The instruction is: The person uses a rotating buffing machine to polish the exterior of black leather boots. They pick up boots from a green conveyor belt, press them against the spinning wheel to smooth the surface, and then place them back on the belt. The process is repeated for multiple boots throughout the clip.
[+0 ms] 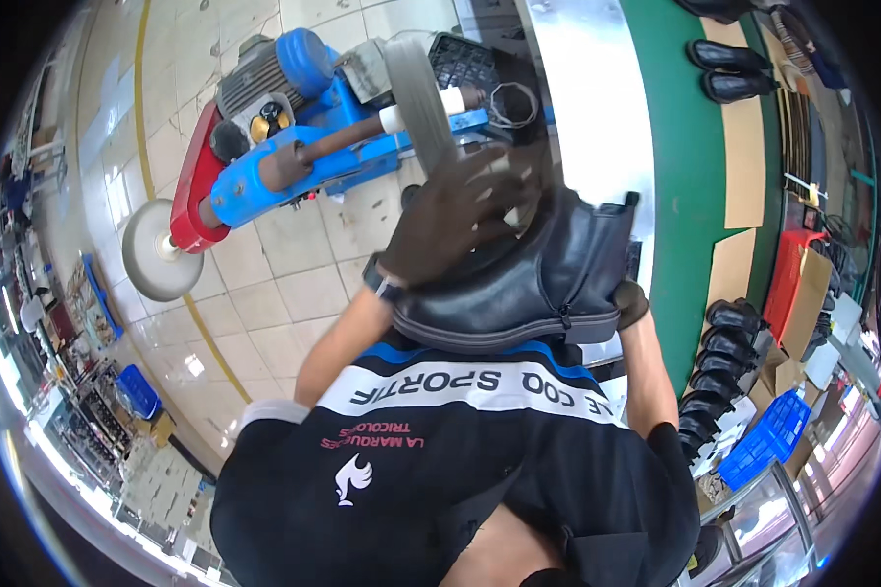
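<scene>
Boot (529, 284), a black leather ankle one with a zip down its side and a thick grey sole, is held up in front of the person's chest, sole toward the body and toe pointing to the left of the picture. It sits just below the spinning grey wheel (419, 98) of a blue buffing machine (303, 147), close to it; whether they touch cannot be told.

From the head view, the left hand (455, 220), in a dark brown glove, lies over the toe and upper of the boot, its fingers spread apart and pressed flat on the leather, a little blurred. The right hand (630, 303), also gloved, grips the heel end from below, its fingers closed on the back of the boot.

The machine stands on a pale tiled floor (284, 284), with a red guard and a round white disc (157, 249) at its left end. To the right runs a green conveyor belt (685, 196) with sheets of cardboard on it, and a row of finished black boots (719, 362) lies beside a blue crate (768, 435).
</scene>
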A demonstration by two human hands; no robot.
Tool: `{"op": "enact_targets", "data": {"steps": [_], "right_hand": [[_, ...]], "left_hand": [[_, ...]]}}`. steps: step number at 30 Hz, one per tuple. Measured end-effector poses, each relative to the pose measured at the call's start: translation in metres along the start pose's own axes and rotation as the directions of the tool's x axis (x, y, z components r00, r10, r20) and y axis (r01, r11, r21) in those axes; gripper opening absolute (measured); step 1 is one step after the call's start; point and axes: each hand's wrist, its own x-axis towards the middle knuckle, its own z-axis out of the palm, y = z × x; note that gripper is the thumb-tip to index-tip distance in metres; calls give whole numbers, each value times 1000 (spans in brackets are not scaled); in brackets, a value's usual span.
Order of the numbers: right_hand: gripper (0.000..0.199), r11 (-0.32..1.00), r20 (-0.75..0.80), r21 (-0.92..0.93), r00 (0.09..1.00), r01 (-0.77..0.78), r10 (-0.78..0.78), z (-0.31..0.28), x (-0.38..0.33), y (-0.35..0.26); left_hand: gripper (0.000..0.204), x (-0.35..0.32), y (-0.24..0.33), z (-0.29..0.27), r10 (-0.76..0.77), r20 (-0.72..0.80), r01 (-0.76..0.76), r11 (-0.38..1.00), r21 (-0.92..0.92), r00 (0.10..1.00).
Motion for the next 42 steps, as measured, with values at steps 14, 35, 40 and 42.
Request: {"op": "enact_targets", "data": {"steps": [14,35,40,42], "right_hand": [[32,966,-592,-257,793,-17,-143,111,50,69],[36,794,-579,-608,668,28,-468,145,133,117],[37,658,-493,-753,648,15,-580,143,127,132],[43,810,-583,-584,668,52,-463,130,135,130]], "left_hand": [[42,-9,-213,-91,-596,-307,-85,371,-925,742],[45,50,-266,-165,-430,-163,78,491,-868,888],[43,46,-292,-180,-237,-116,90,708,-701,965],[43,57,-291,-184,-195,-10,127,672,-729,981]]}}
